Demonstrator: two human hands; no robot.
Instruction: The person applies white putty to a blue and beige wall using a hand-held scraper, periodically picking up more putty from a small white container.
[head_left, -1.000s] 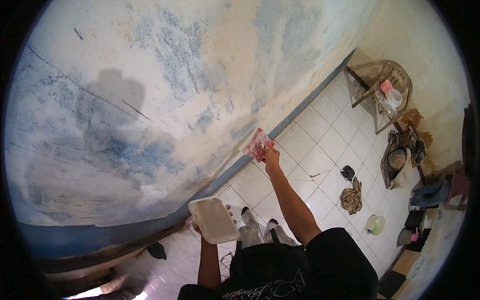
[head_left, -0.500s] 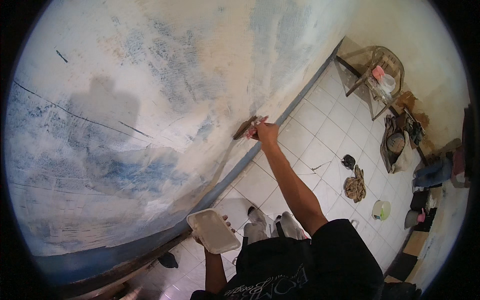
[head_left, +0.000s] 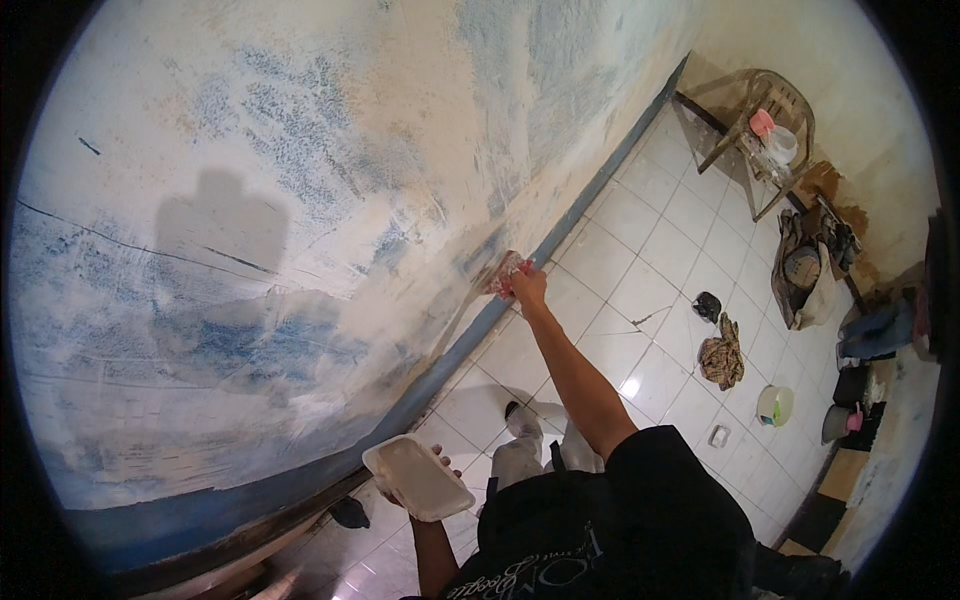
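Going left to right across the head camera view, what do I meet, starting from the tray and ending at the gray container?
White tray → red scraper → patterned cloth → pale green tub → gray container.

Left hand (head_left: pixel 446 461) largely hidden beneath pale tray (head_left: pixel 418 478). Up and right of tray: red scraper (head_left: pixel 508 268), handle mostly covered by right hand (head_left: pixel 530 288), blade blurred. Well right of tray, small whitish item (head_left: pixel 719 436) (kind unclear, too small). Below-right of tray, black shirt (head_left: pixel 640 520) cut by lower edge.
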